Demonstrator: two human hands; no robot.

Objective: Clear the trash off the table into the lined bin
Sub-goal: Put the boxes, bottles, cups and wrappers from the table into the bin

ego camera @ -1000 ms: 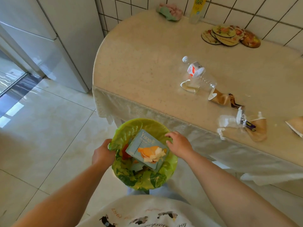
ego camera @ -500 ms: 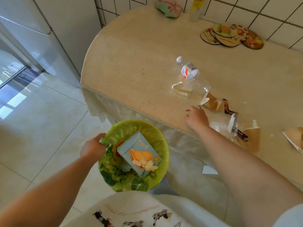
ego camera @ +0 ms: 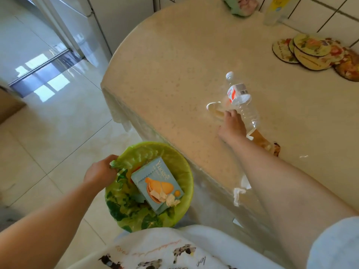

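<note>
The right hand (ego camera: 232,124) has left the bin (ego camera: 186,171) and reached across the worktop (ego camera: 174,65), fingers open at the plastic bottle (ego camera: 242,101) lying mid-worktop. The left hand (ego camera: 101,171) keeps gripping the liner; the bottle goes next, I'd guess.

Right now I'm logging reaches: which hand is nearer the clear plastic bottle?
Right. The right hand is on the table beside the clear plastic bottle, fingers at it. The left hand holds the bin's rim, below the table edge.
</note>
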